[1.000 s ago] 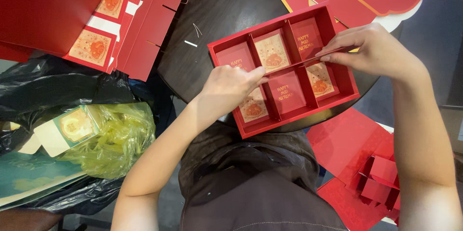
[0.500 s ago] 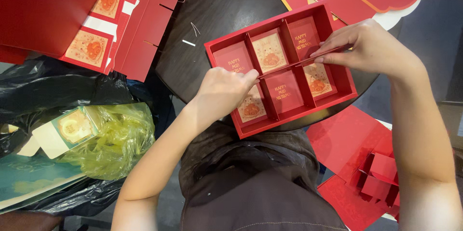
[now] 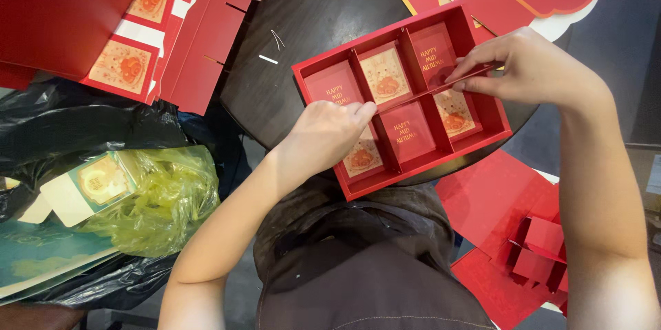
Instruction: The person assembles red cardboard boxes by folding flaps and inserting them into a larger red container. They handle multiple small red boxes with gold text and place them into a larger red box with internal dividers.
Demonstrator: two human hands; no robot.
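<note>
Currently the red six-compartment tray [image 3: 496,113] sits at the near edge of the dark round table [image 3: 310,34], overhanging toward the person. Left hand [image 3: 320,138] lies over the tray's near-left compartments, fingers curled, tips pinching the long centre divider strip [image 3: 413,96] at its left end. Right hand [image 3: 527,68] is above the far-right compartments, thumb and fingers pinching the same strip's right end. Flat red card sheets [image 3: 206,34] lie near the table's left edge
</note>
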